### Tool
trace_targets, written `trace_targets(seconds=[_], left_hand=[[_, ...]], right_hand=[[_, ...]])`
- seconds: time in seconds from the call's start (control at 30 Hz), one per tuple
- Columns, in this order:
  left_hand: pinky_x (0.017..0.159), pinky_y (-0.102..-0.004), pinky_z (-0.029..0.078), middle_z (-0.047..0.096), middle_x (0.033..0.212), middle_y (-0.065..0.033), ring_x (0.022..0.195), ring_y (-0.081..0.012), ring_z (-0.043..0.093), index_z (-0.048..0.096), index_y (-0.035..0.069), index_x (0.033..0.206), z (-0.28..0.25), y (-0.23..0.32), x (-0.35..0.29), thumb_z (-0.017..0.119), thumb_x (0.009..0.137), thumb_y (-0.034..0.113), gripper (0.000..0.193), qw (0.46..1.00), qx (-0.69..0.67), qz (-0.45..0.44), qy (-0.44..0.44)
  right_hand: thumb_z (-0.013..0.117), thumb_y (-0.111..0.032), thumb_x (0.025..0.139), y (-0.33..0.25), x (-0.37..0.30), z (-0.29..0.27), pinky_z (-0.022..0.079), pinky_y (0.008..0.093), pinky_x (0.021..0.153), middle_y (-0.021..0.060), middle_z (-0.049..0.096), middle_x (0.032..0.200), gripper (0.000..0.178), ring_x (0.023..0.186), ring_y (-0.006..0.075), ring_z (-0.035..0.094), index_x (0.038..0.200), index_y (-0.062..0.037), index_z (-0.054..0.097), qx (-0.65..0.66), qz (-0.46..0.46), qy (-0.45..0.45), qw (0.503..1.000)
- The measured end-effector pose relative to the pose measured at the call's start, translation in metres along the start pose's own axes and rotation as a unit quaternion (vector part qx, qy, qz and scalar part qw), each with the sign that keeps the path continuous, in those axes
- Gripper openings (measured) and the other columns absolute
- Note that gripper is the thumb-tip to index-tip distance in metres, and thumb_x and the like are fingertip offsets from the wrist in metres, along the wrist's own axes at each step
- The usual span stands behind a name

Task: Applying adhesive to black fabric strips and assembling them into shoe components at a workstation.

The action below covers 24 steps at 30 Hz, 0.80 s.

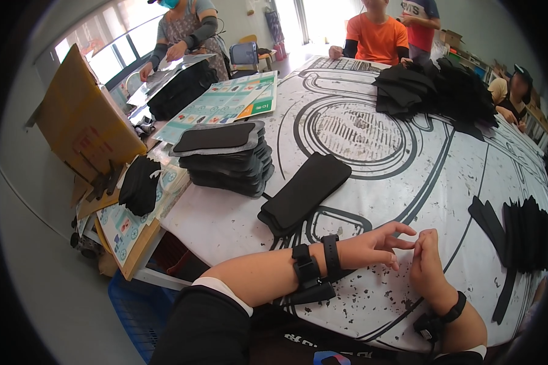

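Note:
Above the near part of the table, my left hand [377, 246] has its fingers spread, and a fingertip meets my right hand. The right hand [428, 264] is closed, its fingers pinched together; anything inside them is hidden. Beyond my left wrist lies a small pile of long black fabric pieces [304, 191] with rounded ends. Farther left rises a tall stack of grey-edged pads [225, 161], a black piece [216, 137] lying on top. Under my left forearm a black item [310, 294] is partly hidden at the table's front edge.
The white table [371, 210] bears black line drawings and dark specks. At right lie black strips [526, 234]; a big black heap [435, 88] sits far right. A cardboard box [82, 115] and a black bundle [141, 185] stand left, above a blue crate [134, 310]. Several people work around.

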<state>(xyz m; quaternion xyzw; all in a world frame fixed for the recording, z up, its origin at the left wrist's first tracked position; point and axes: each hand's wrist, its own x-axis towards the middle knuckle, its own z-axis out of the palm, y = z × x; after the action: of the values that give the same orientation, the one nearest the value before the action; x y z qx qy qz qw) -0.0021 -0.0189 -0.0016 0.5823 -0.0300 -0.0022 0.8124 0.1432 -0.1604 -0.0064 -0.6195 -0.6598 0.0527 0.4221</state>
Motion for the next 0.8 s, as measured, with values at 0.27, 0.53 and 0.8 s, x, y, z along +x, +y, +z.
trace_targets(seconds=[0.27, 0.53, 0.8], left_hand=[[0.083, -0.0312, 0.045, 0.038, 0.131, -0.0175, 0.093, -0.0169, 0.056, 0.024, 0.009, 0.134, 0.0002, 0.0008, -0.0017, 0.054, 0.083, 0.011, 0.059, 1.000, -0.017, -0.008, 0.001], [0.081, -0.0327, 0.048, 0.035, 0.133, -0.0201, 0.094, -0.0182, 0.056, 0.022, 0.009, 0.134, -0.0002, -0.0007, 0.0008, 0.055, 0.082, 0.013, 0.062, 1.000, -0.008, 0.004, -0.019], [0.078, -0.0334, 0.050, 0.031, 0.136, -0.0202, 0.095, -0.0188, 0.056, 0.021, 0.009, 0.134, -0.0016, -0.0024, 0.0026, 0.057, 0.082, 0.015, 0.063, 0.999, -0.014, 0.014, -0.035]], right_hand=[[0.036, 0.018, 0.069, 0.0024, 0.0005, 0.0004, 0.036, 0.0291, 0.072, 0.0144, 0.035, 0.086, 0.024, 0.079, 0.0256, 0.038, 0.083, -0.0016, 0.035, 0.018, 0.012, 0.006, 1.000], [0.034, 0.018, 0.072, 0.0032, -0.0017, -0.0005, 0.034, 0.0262, 0.071, 0.0122, 0.034, 0.086, 0.023, 0.077, 0.0217, 0.036, 0.083, -0.0019, 0.034, 0.069, 0.049, 0.007, 0.996], [0.034, 0.015, 0.077, 0.0073, -0.0034, 0.0002, 0.034, 0.0249, 0.071, 0.0101, 0.035, 0.085, 0.019, 0.076, 0.0187, 0.036, 0.083, -0.0030, 0.034, 0.110, 0.088, 0.007, 0.990]])
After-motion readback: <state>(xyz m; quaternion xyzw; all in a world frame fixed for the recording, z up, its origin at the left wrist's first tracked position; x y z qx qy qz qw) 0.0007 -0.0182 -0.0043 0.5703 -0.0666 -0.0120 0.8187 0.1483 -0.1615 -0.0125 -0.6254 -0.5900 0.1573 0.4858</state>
